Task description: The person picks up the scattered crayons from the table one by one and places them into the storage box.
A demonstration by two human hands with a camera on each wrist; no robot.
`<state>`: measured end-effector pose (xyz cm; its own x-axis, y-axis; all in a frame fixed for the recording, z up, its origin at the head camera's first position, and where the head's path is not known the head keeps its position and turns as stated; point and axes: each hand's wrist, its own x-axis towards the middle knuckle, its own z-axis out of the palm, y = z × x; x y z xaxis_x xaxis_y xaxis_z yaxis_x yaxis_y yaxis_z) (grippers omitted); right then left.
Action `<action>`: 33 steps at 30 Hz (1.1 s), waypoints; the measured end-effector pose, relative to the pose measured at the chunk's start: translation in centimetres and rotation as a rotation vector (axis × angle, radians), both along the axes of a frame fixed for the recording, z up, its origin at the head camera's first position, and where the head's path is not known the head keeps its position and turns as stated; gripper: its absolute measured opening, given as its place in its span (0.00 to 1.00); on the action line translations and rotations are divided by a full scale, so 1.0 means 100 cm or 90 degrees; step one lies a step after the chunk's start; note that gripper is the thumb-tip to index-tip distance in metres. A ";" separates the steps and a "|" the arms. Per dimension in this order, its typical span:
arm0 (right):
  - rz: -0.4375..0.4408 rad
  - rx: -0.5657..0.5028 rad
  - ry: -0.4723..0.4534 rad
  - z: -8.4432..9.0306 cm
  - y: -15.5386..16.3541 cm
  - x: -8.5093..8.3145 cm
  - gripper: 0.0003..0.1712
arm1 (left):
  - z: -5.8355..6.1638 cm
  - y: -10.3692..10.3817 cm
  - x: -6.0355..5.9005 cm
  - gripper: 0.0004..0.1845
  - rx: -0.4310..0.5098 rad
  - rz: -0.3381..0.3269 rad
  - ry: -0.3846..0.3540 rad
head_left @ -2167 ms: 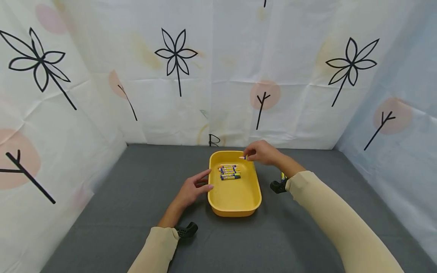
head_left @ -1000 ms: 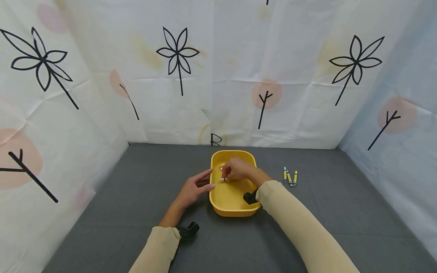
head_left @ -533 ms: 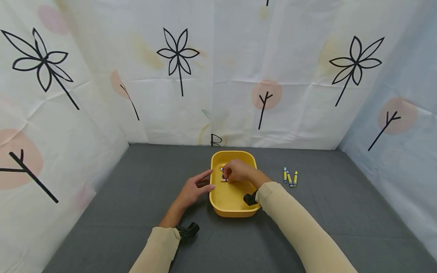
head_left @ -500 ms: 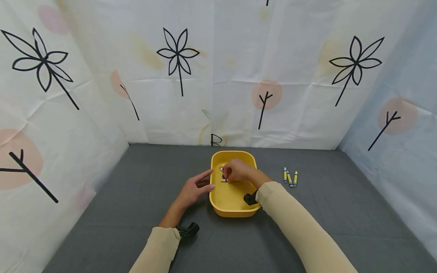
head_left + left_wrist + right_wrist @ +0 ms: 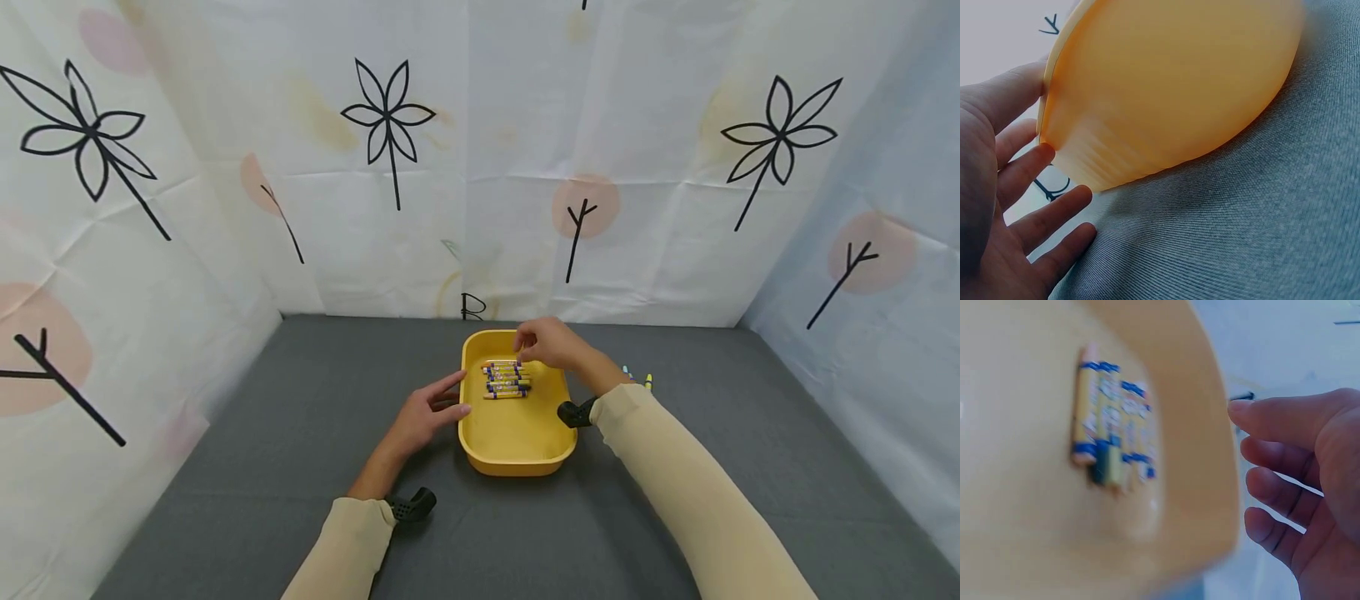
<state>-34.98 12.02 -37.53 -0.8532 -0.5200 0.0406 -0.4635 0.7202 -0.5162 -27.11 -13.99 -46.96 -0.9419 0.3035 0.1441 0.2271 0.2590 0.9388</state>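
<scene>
While a right hand (image 5: 551, 343) hovers above the far end of a yellow tray (image 5: 517, 457), fingers (image 5: 1272, 422) loosely curled and holding nothing, a row of crayons (image 5: 506, 379) lies side by side on the tray floor just below it. Blurred in the right wrist view, so colours and labels of the crayons (image 5: 1110, 440) hard to read beyond yellow wraps with blue bands. Pressed flat against the tray's left wall, a left hand (image 5: 427, 414), fingers (image 5: 1041, 215) straight and spread on the grey desk (image 5: 300, 433), gripping nothing. Seen from the left wrist only as an orange-yellow curve, the tray wall (image 5: 1172, 94), its inside hidden there. Mostly hidden behind the right forearm near the desk's right side, a few loose crayons (image 5: 647, 380), only their tips showing, number not clear. Cut off at the bottom of the head view, both cream sleeves (image 5: 697, 500), each with a black wrist mount (image 5: 411, 506) poking out. Standing near the middle of the desk, closer to the back edge than the front, the tray. Open grey surface on the left, on the right and in front of the tray; patterned white sheets (image 5: 390, 167) closing off the back and both sides.
</scene>
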 end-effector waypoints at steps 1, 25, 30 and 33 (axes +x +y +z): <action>-0.008 -0.004 0.004 0.002 0.005 -0.001 0.04 | 0.000 0.000 0.000 0.33 0.000 -0.002 0.003; -0.190 -0.021 -0.010 -0.024 0.124 0.016 0.05 | 0.023 0.002 0.013 0.33 -0.005 -0.030 -0.006; -0.204 0.007 -0.003 -0.032 0.138 0.019 0.05 | 0.014 0.002 0.009 0.34 -0.002 -0.018 0.003; -0.222 0.027 -0.001 -0.037 0.142 0.018 0.04 | -0.001 0.001 0.000 0.34 -0.003 -0.008 0.001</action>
<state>-33.15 26.19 -41.24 -0.9798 -0.1984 0.0238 -0.1851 0.8562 -0.4824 -27.10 -13.92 -47.04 -0.9377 0.3162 0.1442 0.2318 0.2600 0.9374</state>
